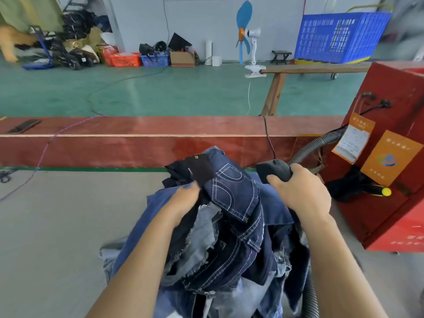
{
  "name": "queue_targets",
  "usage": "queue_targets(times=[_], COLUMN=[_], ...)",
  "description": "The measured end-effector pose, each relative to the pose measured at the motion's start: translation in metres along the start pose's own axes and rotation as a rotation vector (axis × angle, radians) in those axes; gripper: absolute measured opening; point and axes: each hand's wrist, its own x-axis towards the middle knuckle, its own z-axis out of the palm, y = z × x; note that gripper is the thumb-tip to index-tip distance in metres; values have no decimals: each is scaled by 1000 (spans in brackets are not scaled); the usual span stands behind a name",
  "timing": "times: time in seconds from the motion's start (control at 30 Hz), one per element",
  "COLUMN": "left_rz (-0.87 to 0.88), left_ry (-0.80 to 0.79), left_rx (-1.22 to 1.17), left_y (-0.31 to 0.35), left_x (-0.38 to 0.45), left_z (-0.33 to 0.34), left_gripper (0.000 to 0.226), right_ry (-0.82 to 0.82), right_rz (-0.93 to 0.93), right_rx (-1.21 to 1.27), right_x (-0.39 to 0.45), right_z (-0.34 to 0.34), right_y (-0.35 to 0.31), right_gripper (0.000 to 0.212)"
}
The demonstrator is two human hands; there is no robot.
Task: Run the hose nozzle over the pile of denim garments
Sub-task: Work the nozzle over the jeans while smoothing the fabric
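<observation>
The right hand (pixel 302 193) grasped the dark hose nozzle (pixel 273 172) at the far right edge of the denim pile (pixel 229 226) on the table (pixel 57 226), while the left hand (pixel 183 200) clutched a garment.

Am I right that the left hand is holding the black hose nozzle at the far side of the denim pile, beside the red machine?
Not quite: the head view shows the right hand gripping the hose nozzle. The left hand holds the denim pile. The red machine part is right.
</observation>
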Motion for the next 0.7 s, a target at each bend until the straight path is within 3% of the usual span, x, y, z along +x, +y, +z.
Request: queue_targets(times=[0.07, 0.2, 0.3, 0.37, 0.5, 0.63, 0.7], left_rz=[125, 327, 666, 774, 677, 555, 419], left_ry=[-67, 44, 55, -55, -169, 141, -60], left_rx=[12, -22, 218, 467, 763, 1104, 1152], left_y=[-17, 0, 55, 86, 114, 66, 8], left_x=[-5, -22, -64, -99, -96, -19, 8], left_z=[3, -22, -76, -108, -129, -73, -35], left_gripper=[60, 35, 52, 72, 75, 75, 83], right_ry=[10, -2, 49, 88, 111, 94, 83], right_rz=[-10, -5, 36, 73, 88, 79, 64], right_rx=[-5, 21, 34, 34, 43, 36, 36], right_x=[-1, -1, 1, 3, 2, 1, 2], right_z=[1, 1, 0, -4, -10, -12, -11], right_y=[-2, -3, 1, 4, 10, 11, 10], right_gripper=[32, 31, 32, 33, 35, 36, 34])
